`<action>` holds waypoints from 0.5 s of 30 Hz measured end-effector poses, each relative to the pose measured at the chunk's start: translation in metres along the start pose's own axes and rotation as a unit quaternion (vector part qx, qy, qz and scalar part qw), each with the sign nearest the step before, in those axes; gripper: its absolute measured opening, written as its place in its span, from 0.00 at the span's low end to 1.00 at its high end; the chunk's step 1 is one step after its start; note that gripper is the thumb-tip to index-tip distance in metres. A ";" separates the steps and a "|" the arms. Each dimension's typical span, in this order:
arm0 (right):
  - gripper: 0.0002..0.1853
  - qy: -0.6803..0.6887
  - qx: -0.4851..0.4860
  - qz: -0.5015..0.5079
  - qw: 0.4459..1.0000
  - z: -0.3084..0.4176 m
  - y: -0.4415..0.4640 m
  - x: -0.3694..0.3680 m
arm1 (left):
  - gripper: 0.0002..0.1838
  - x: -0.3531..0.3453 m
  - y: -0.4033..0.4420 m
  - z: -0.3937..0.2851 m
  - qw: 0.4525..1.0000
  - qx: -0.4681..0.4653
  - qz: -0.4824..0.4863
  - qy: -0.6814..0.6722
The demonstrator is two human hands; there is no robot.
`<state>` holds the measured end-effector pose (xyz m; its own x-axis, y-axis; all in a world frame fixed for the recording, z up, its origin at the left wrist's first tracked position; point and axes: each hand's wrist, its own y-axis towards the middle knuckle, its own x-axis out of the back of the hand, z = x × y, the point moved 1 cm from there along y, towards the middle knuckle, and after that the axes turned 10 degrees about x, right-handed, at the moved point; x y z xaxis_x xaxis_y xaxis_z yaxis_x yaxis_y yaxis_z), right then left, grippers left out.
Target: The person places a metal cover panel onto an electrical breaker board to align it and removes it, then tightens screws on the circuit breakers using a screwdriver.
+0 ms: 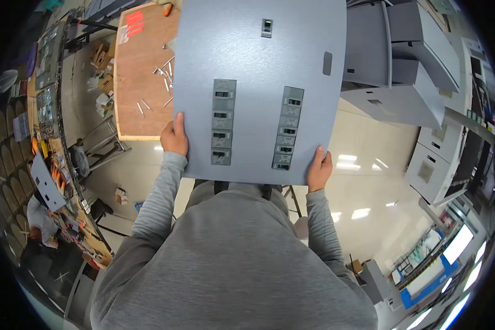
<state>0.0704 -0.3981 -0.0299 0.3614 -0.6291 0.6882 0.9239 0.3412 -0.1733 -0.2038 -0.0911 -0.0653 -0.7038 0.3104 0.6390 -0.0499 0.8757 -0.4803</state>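
Observation:
A large grey electrical panel (264,63) stretches out in front of my body, its near edge close to my waist. My left hand (174,137) is closed on its left edge, with the thumb showing along the side. At the right edge, near the bottom corner, my right hand (319,169) grips it too. Two columns of dark breakers, a left column (223,122) and a right column (287,128), show in the panel's face. Near the far end are a single breaker switch (267,28) and a rounded slot (327,64). The panel's underside and my fingers beneath it are hidden.
Left of the panel, a wooden table (135,93) carries loose bolts (166,83), red labels (134,22) and an orange handle (167,9). Grey metal enclosures (401,91) stand at right. A person (41,223) is at the far-left workbench (96,242).

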 end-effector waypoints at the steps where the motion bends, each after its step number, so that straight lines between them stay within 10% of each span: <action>1: 0.24 0.000 -0.007 -0.002 1.000 0.001 0.000 -0.001 | 0.32 -0.001 -0.003 -0.003 1.000 0.002 0.001 -0.004; 15: 0.21 0.012 -0.014 -0.006 1.000 0.003 -0.001 -0.003 | 0.30 0.001 -0.008 -0.006 1.000 0.002 -0.011 -0.015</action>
<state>0.0679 -0.3945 -0.0295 0.3521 -0.6506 0.6729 0.9315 0.3136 -0.1842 -0.1998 -0.0957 -0.0578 -0.7231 0.2802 0.6314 -0.0685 0.8804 -0.4692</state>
